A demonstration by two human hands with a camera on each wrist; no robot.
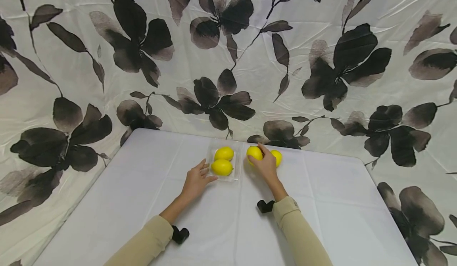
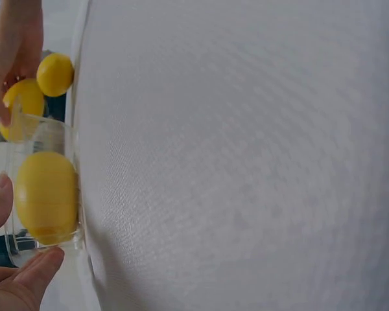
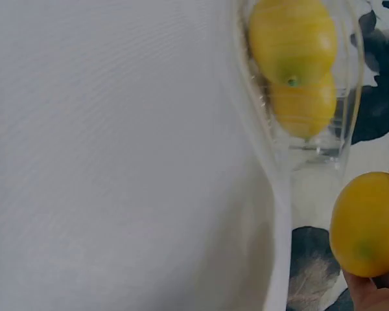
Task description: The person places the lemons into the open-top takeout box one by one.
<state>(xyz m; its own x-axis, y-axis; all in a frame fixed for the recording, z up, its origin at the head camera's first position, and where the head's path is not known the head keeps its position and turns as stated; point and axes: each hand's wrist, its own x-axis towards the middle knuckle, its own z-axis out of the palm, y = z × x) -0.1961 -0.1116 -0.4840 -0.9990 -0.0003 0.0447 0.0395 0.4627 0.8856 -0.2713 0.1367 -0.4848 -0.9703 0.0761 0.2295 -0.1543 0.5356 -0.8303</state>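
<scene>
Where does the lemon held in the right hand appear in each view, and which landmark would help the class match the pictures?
Head: the held lemon is right of and below centre, in the right hand.
Left wrist: the held lemon is near the left edge, above the middle.
Right wrist: the held lemon is at the right edge, below the middle.
Landmark in all three: the clear tray.

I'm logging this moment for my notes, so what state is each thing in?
White tablecloth: spread out, faintly creased.
Floral backdrop: slightly wrinkled.
Clear container: set on the tablecloth, occupied.
Lemons inside: two, next to each other.
Held lemon: lifted off the tablecloth.
Right hand: gripping that lemon.
Loose lemon: resting on the tablecloth, unheld.
Left hand: relaxed beside the container; contact unclear.
</scene>
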